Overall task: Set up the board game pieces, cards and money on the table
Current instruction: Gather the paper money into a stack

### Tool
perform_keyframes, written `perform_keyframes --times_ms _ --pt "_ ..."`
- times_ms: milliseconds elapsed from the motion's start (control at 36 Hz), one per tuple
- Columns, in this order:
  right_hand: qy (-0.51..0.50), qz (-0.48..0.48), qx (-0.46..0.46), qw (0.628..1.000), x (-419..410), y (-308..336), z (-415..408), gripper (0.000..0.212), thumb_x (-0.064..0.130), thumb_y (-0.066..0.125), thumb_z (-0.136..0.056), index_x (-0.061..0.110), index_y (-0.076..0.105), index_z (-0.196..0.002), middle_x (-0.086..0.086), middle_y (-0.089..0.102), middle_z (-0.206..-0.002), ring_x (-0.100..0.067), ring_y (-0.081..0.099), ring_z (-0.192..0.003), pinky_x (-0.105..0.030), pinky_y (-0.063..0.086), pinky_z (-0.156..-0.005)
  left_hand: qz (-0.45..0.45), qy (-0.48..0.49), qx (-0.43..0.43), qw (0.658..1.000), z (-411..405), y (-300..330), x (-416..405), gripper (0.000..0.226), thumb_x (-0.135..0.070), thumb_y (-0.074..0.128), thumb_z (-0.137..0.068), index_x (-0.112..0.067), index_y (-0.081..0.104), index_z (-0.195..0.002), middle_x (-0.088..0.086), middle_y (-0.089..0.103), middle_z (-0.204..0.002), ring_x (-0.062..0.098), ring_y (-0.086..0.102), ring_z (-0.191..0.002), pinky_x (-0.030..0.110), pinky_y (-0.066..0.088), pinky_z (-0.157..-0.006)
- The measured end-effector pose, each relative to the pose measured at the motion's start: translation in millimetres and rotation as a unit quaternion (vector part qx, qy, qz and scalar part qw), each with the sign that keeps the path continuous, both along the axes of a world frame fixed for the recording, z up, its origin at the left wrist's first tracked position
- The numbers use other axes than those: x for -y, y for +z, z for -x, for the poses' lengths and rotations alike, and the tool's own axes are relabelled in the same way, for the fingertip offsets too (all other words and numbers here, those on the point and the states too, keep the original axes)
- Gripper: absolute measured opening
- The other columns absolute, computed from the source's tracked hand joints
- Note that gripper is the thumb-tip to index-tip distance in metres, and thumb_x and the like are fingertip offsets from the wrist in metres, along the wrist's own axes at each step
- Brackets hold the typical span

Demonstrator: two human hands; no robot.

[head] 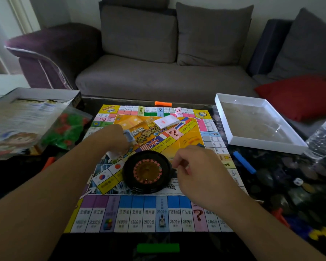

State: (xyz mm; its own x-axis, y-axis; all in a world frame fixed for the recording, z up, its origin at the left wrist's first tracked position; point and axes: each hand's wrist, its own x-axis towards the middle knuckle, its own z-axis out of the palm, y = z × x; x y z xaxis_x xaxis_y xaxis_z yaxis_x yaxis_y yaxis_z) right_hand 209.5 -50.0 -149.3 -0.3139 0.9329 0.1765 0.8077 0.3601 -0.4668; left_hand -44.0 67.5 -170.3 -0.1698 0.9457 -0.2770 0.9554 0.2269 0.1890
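A colourful paper game board (149,213) lies spread on the dark table. A black roulette wheel (147,171) sits on its near middle. A stack of white cards (167,121) rests on the board's far part. My left hand (117,137) grips a small stack of cards or paper, over the board's left side. My right hand (194,166) hovers just right of the wheel with its fingers curled; whether it pinches anything is hidden.
The open game box (26,117) and a bag of red and green pieces (68,129) sit at the left. A white tray (256,123) and water bottle (324,136) stand right. Orange (163,103), blue (244,162) and green (158,247) bars and a die (298,181) surround the board.
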Motion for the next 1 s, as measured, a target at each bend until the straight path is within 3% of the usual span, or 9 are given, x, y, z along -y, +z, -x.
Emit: perform_keyframes --times_ms 56,139,250,417,556,611,722,861,1000 --pt "-0.002 0.005 0.000 1.000 0.2 -1.1 0.7 0.022 0.010 0.060 -0.094 0.029 0.071 -0.094 0.015 0.062 -0.100 -0.003 0.058 -0.093 -0.028 0.055 -0.083 0.006 0.002 0.002 1.000 -1.0 1.4 -1.0 0.019 -0.020 0.071 -0.092 -0.006 0.061 -0.100 0.004 0.054 -0.077 0.025 0.059 -0.086 0.034 0.047 -0.073" --pt "-0.003 0.007 0.002 1.000 0.5 -1.4 1.4 0.022 0.010 0.060 -0.094 0.030 0.071 -0.094 0.015 0.064 -0.100 -0.002 0.058 -0.094 -0.028 0.056 -0.084 0.017 -0.011 0.012 1.000 0.2 0.4 0.1 0.033 -0.032 0.067 -0.098 -0.007 0.051 -0.111 0.007 0.052 -0.096 0.027 0.058 -0.099 0.037 0.049 -0.078" --pt "-0.006 0.013 0.004 1.000 1.1 -0.6 2.6 0.022 0.011 0.060 -0.095 0.030 0.072 -0.096 0.016 0.063 -0.102 -0.002 0.058 -0.096 -0.027 0.055 -0.085 0.014 0.012 0.039 0.999 7.2 -5.5 -1.8 0.044 -0.037 0.075 -0.090 -0.006 0.053 -0.113 0.010 0.058 -0.095 0.028 0.060 -0.094 0.036 0.047 -0.071" --pt "-0.005 0.013 0.002 1.000 2.0 -2.5 2.4 0.021 0.011 0.062 -0.095 0.029 0.072 -0.096 0.015 0.063 -0.102 -0.003 0.059 -0.096 -0.028 0.056 -0.085 0.002 0.009 0.062 0.998 5.4 -5.1 1.3 0.030 -0.023 0.073 -0.091 -0.012 0.046 -0.080 0.007 0.054 -0.081 0.021 0.055 -0.074 0.031 0.044 -0.064" --pt "-0.009 0.013 0.001 1.000 3.2 -4.1 1.8 0.021 0.011 0.062 -0.095 0.029 0.073 -0.096 0.016 0.062 -0.101 -0.003 0.058 -0.095 -0.029 0.056 -0.085 -0.018 0.020 0.084 0.996 3.4 -7.4 6.1 0.032 -0.026 0.071 -0.095 -0.004 0.048 -0.102 0.008 0.054 -0.082 0.018 0.052 -0.068 0.029 0.037 -0.052" --pt "-0.012 0.016 0.004 1.000 3.4 -4.1 1.6 0.021 0.011 0.062 -0.095 0.030 0.073 -0.097 0.016 0.062 -0.101 -0.002 0.058 -0.094 -0.028 0.056 -0.085 -0.019 0.026 0.090 0.995 3.0 -8.1 8.2 0.043 -0.033 0.073 -0.095 -0.006 0.044 -0.111 0.008 0.055 -0.088 0.022 0.057 -0.077 0.031 0.042 -0.056" --pt "-0.015 0.022 0.010 1.000 5.0 -4.0 0.9 0.022 0.013 0.061 -0.095 0.032 0.072 -0.097 0.018 0.061 -0.102 -0.002 0.058 -0.095 -0.026 0.056 -0.086 -0.032 0.024 0.036 0.999 3.4 -8.7 12.7 0.056 -0.037 0.073 -0.093 -0.005 0.044 -0.129 0.015 0.054 -0.115 0.033 0.057 -0.107 0.042 0.050 -0.087" --pt "-0.014 0.023 0.007 1.000 6.6 -5.3 1.1 0.021 0.014 0.061 -0.095 0.032 0.071 -0.096 0.019 0.061 -0.101 -0.002 0.058 -0.096 -0.032 0.057 -0.088 -0.057 0.025 0.070 0.996 0.8 -11.6 12.7 0.051 -0.029 0.077 -0.092 -0.006 0.043 -0.123 0.005 0.051 -0.093 0.026 0.055 -0.090 0.028 0.037 -0.054" --pt "-0.013 0.019 0.004 1.000 6.8 -7.9 1.9 0.019 0.014 0.062 -0.094 0.031 0.071 -0.094 0.019 0.061 -0.099 -0.003 0.059 -0.094 -0.035 0.057 -0.089 -0.058 0.033 0.081 0.994 -1.1 -10.8 11.8 0.047 -0.024 0.076 -0.092 -0.010 0.039 -0.117 0.003 0.048 -0.087 0.023 0.055 -0.086 0.028 0.037 -0.055"
